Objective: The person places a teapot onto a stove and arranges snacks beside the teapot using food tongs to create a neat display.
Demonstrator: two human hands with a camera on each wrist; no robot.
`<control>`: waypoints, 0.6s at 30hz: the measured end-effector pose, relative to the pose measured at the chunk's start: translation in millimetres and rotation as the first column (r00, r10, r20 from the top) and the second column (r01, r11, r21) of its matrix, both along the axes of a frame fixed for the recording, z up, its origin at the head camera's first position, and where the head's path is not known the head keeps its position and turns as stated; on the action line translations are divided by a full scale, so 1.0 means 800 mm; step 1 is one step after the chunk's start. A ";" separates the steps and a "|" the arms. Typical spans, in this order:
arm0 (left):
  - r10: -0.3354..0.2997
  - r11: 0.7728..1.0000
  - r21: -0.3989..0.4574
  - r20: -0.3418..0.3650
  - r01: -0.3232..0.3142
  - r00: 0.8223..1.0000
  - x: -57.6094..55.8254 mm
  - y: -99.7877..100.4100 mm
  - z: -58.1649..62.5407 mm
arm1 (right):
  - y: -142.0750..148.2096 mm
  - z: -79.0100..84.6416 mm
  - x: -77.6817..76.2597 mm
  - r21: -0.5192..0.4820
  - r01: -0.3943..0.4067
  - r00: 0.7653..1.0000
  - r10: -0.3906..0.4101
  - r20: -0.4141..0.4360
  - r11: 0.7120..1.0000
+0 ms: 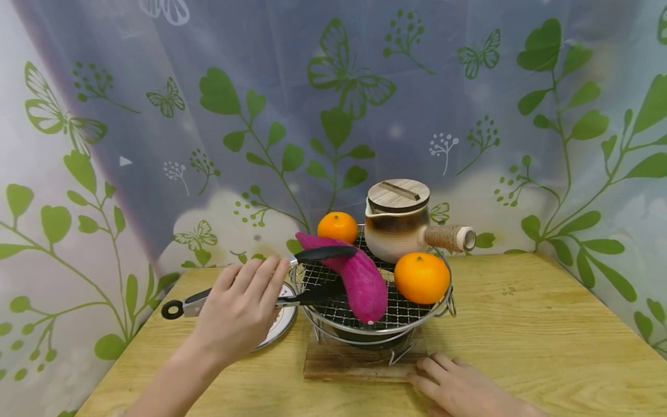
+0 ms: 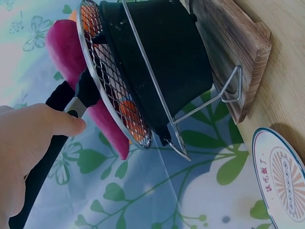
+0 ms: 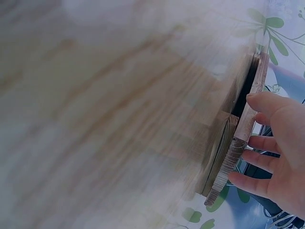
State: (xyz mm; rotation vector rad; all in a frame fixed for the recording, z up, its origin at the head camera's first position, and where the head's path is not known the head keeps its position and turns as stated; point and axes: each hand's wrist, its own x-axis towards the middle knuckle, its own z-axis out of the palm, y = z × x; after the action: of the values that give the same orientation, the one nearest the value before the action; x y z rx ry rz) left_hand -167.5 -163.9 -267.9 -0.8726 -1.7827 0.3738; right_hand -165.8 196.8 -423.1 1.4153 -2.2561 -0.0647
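Note:
My left hand (image 1: 239,310) grips a pair of tongs (image 1: 325,252) with black tips and a steel handle. One arm of the tongs crosses over a purple sweet potato (image 1: 365,286); the other runs lower, beside it at the mesh. The sweet potato lies slantwise on a round wire grill (image 1: 372,332). In the left wrist view, the black tongs heads (image 2: 87,89) are against the sweet potato (image 2: 66,50). My right hand (image 1: 461,385) is at the front right edge of the wooden board (image 1: 359,370) under the grill, fingers loosely extended, touching the board's edge (image 3: 245,124).
An orange mandarin (image 1: 422,278) sits at the grill's right, another mandarin (image 1: 337,227) at the back. Behind stands a clay pot (image 1: 388,240) with a wooden lid and side handle jutting right. A white plate (image 1: 283,330) lies left of the black stove body (image 2: 162,52).

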 end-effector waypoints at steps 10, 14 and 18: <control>0.015 1.000 -0.009 -0.014 -0.015 1.000 0.005 0.005 -0.002 | -0.001 -0.001 0.000 0.018 0.002 1.000 -0.002 -0.002 1.000; 0.023 1.000 -0.004 -0.011 -0.023 1.000 0.010 0.008 -0.003 | -0.001 -0.001 0.001 0.029 0.016 1.000 -0.016 -0.005 0.999; 0.063 0.998 -0.013 0.002 -0.063 0.998 0.015 0.012 -0.003 | -0.001 -0.002 0.001 0.019 0.022 1.000 -0.022 -0.021 1.000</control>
State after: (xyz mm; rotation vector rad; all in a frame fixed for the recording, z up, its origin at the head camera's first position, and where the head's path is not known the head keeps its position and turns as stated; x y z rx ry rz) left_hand -155.6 -154.4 -270.6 -0.8279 -1.8153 0.4257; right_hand -165.4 196.1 -424.5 1.3935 -2.2599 -0.1087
